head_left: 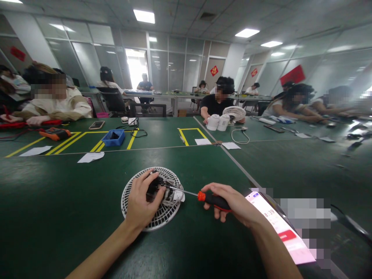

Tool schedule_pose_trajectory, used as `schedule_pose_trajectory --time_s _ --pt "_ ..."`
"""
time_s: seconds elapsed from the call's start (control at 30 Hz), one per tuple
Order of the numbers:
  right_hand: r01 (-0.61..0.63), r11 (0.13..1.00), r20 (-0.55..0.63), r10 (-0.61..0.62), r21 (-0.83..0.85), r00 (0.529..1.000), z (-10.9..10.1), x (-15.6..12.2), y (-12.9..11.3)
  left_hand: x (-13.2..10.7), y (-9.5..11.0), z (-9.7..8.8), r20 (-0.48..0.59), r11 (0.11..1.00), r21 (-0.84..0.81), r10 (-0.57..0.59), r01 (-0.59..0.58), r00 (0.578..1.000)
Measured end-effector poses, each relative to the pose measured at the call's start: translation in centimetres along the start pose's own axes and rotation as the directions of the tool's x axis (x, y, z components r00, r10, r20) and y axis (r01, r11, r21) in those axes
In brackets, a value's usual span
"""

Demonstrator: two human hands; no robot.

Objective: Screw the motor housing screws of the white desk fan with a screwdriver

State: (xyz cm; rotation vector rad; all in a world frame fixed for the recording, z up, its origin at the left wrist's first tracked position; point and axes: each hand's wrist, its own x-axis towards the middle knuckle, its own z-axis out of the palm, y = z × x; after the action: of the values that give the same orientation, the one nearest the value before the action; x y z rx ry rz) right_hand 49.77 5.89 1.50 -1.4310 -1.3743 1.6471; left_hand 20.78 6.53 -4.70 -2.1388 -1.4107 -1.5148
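Observation:
A round white fan grille (171, 217) lies on the green table, with a dark motor assembly (152, 188) and pale wires at its middle. My left hand (142, 197) rests over the grille, its thumb and fingers closed around the motor part. In my right hand (223, 199) is a screwdriver (215, 200) with a black and red handle. Its thin shaft points left and its tip reaches the motor assembly beside my left thumb. The exact spot under the tip is too small to make out.
A lit phone (285, 232) lies by my right forearm. Farther off are a blue bin (113, 138), paper slips (91, 157), an orange meter (58, 134) and another phone (97, 125). Across the table, a person (217, 101) sits behind white fan parts (213, 122).

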Motion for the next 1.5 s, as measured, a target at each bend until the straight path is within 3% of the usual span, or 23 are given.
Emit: schedule_pose_trajectory --time_s 0.37,0.8,1.1,1.33,1.43,1.5 --pt "0.129 0.989 -0.043 -0.133 -0.075 0.990 -0.3 -0.1 -0.3 0.0 0.0 -0.1 0.003 1.000 0.010 0.000 0.000 1.000" --pt "0.202 0.979 -0.078 -0.204 -0.026 0.976 -0.8 -0.2 -0.1 0.0 0.0 -0.1 0.006 1.000 0.002 -0.004 0.004 1.000" --pt "0.255 0.961 -0.119 -0.267 -0.110 0.956 -1.2 -0.2 -0.2 -0.1 0.0 -0.1 0.012 1.000 -0.004 -0.010 0.010 1.000" --pt "0.301 0.944 -0.089 -0.314 -0.132 0.945 -1.2 -0.3 -0.2 -0.1 -0.1 0.0 0.010 1.000 0.001 -0.009 0.009 1.000" --pt "0.285 0.952 -0.088 -0.296 -0.114 0.951 -0.7 -0.4 -0.3 -0.1 -0.1 0.0 0.010 1.000 -0.002 -0.011 0.012 1.000" --pt "0.215 0.974 -0.082 -0.220 -0.069 0.972 -0.3 -0.5 -0.4 -0.1 0.0 -0.1 0.010 1.000 -0.004 -0.017 0.017 1.000"
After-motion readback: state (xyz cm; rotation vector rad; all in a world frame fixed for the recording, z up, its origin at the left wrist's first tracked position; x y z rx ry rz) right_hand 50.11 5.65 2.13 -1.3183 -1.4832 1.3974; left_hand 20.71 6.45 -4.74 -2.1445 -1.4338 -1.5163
